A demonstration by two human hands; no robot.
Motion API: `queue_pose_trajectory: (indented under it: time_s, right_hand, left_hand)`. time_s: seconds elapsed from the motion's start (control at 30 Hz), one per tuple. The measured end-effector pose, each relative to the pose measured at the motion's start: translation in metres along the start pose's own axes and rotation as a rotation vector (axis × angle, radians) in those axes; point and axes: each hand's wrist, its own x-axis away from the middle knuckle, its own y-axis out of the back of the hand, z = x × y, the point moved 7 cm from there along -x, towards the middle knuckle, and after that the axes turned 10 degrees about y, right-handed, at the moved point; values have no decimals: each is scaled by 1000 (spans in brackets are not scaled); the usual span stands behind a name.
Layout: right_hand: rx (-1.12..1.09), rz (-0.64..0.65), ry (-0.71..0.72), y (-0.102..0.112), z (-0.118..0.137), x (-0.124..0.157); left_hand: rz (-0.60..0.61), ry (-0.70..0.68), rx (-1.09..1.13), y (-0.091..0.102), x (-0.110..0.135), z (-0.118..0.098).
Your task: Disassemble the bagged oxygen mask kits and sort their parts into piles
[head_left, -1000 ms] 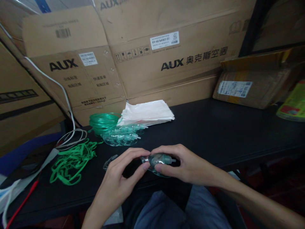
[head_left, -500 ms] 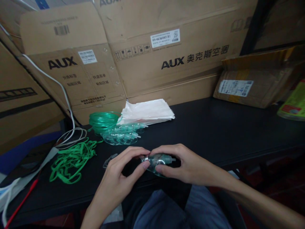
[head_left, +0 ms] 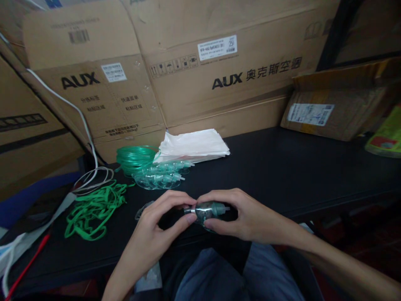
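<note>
Both hands are pinched onto the same little clear plastic mask (head_left: 206, 211), right at the near edge of the black table (head_left: 297, 171) and just above the lap. The right hand (head_left: 247, 217) wraps around it from the right side, thumb underneath and fingers curled over the top, so it's gripping the body of the thing. The left hand (head_left: 156, 236) comes in from the left with thumb and forefinger closed on the mask's left end. There's a small greenish connector poking out on the right side of the mask.

Just behind the hands sits a pile of more clear masks (head_left: 161, 177), and touching that from behind is a coil of green tubing (head_left: 134, 158) and a stack of white plastic bags (head_left: 194, 146). Off to the left is a tangle of green elastic straps (head_left: 94, 207) and a white cable (head_left: 90, 146). Big cardboard boxes (head_left: 219, 71) line the back.
</note>
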Motion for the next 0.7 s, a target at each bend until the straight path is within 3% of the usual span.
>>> queue_pose_trajectory:
  time_s: [0.3, 0.7]
  right_hand:
    - [-144, -15, -32, -3, -4, 2]
    - [-62, -6, -9, -1, -4, 1]
  left_hand:
    - [40, 55, 17, -3, -1, 0]
    - [38, 31, 30, -1, 1, 4]
